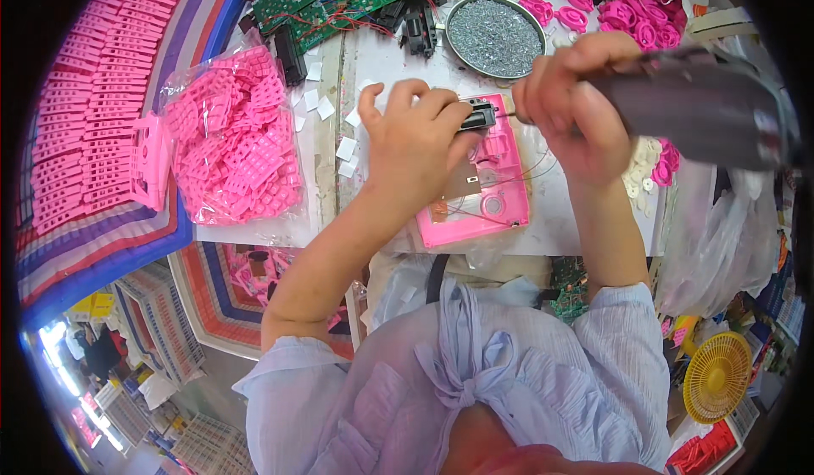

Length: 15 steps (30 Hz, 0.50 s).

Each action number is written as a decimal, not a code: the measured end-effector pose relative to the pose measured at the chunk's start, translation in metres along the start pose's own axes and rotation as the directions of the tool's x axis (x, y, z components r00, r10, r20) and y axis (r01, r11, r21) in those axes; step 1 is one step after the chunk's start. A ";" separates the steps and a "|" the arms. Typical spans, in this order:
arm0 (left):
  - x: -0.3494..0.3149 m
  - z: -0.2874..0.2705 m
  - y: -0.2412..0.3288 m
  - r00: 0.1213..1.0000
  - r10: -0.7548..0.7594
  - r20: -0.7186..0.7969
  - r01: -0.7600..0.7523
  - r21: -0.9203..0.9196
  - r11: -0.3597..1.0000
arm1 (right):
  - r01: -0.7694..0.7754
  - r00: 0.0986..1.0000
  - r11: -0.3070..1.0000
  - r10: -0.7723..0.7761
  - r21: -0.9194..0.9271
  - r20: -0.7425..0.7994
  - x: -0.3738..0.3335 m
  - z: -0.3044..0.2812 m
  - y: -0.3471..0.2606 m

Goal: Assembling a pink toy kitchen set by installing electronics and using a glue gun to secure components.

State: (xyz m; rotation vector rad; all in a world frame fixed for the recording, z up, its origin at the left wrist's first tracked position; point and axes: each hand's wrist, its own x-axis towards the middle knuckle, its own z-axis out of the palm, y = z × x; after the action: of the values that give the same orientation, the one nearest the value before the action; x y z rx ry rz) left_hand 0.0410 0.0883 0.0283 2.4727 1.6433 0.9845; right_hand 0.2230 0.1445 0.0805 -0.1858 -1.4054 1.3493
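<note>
Dark screwdriver (695,106) fills the curled right hand (585,106); left hand (415,143) (fingers arched) pinches a black part (482,116).

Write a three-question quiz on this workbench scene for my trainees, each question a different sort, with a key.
1. What does the right hand hold?
A) a circuit board
B) a driver
C) a yellow basket

2. True or false: the left hand touches the black part at the far end of the pink case.

3. Fill in the colour: the round dish is filled with small ____ pieces.

Key: 1. B, the driver. 2. True. 3. Grey.
</note>
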 end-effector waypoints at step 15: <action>0.000 0.011 -0.009 0.998 0.009 0.059 -0.002 -0.110 0.994 | -0.110 0.984 0.922 0.047 -0.372 -0.173 0.001 0.004 0.050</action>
State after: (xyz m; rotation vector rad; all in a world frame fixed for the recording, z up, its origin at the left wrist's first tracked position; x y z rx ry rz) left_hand 0.0392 0.0961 0.0160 2.4120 1.5228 0.9650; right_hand 0.1926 0.1597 0.0436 -0.6027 -1.5227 1.0848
